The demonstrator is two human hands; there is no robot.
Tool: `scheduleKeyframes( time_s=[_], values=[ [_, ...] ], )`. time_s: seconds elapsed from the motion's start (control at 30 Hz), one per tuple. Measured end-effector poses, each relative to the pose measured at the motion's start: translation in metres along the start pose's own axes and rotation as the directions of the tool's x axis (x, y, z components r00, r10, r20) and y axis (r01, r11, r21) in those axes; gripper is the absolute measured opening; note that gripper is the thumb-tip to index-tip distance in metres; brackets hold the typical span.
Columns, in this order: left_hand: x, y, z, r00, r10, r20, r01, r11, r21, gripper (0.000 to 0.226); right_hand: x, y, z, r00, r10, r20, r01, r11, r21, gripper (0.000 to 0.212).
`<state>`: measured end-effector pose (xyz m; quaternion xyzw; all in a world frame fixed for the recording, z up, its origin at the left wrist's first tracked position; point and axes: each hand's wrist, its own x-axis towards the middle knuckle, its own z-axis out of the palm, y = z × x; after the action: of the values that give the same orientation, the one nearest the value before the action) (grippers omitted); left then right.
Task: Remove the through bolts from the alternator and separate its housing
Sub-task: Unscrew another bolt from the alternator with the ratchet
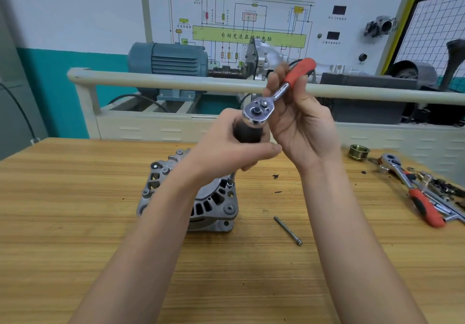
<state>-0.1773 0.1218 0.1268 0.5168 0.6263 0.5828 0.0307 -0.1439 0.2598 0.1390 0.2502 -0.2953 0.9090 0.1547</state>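
- While the alternator [191,197] stands on the wooden table [75,223], my left hand [226,147] above it grips a black driver handle [247,132].
- My right hand [302,124] holds the ratchet [274,94] atop that handle.
- One through bolt [288,230] lies loose, right of the alternator.

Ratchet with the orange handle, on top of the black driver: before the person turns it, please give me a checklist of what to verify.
1. Small chrome socket sits on a bolt of the grey cast-metal alternator: cannot tell, the left arm hides much of the joint.
2. Left hand grips the black driver handle: ok.
3. Chrome ratchet with orange handle is seated on the driver top: ok, as far as visible.
4. Right hand holds the ratchet: ok.
5. Alternator rests flat on the wooden table: ok, but nothing clamps it.
6. Loose long steel bolt lies apart from the alternator: ok.
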Motion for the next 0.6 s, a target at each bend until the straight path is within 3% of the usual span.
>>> scheduleKeyframes(
  time_s=[0.13, 0.33, 0.43, 0.53, 0.6],
  values=[
    [0.001, -0.003, 0.001, 0.998, -0.049, -0.036, 0.047, 0.998, -0.045, 0.032, -0.002, 0.0, 0.002, 1.0, 0.018, 0.026, -0.018, 1.0, 0.006, 0.021],
    [0.009, -0.005, 0.005, 0.927, -0.123, -0.356, 0.08, 0.988, -0.132, 0.027, -0.004, 0.005, -0.006, 0.972, -0.007, 0.233, 0.01, 1.0, -0.014, 0.026],
    [0.006, -0.005, 0.001, 0.961, -0.092, -0.262, 0.074, 0.994, -0.075, 0.028, -0.002, 0.008, -0.008, 0.973, 0.0, 0.231, -0.018, 0.997, 0.076, 0.025],
    [0.002, -0.002, -0.003, 0.998, -0.027, -0.048, 0.028, 0.999, 0.019, 0.029, 0.0, 0.007, -0.005, 0.997, 0.008, 0.082, -0.019, 0.99, 0.142, 0.027],
    [0.001, -0.001, -0.003, 1.0, -0.003, 0.004, 0.003, 1.0, 0.012, 0.028, 0.001, 0.006, -0.003, 1.0, 0.016, -0.017, -0.014, 0.994, 0.111, 0.027]
  ],
)
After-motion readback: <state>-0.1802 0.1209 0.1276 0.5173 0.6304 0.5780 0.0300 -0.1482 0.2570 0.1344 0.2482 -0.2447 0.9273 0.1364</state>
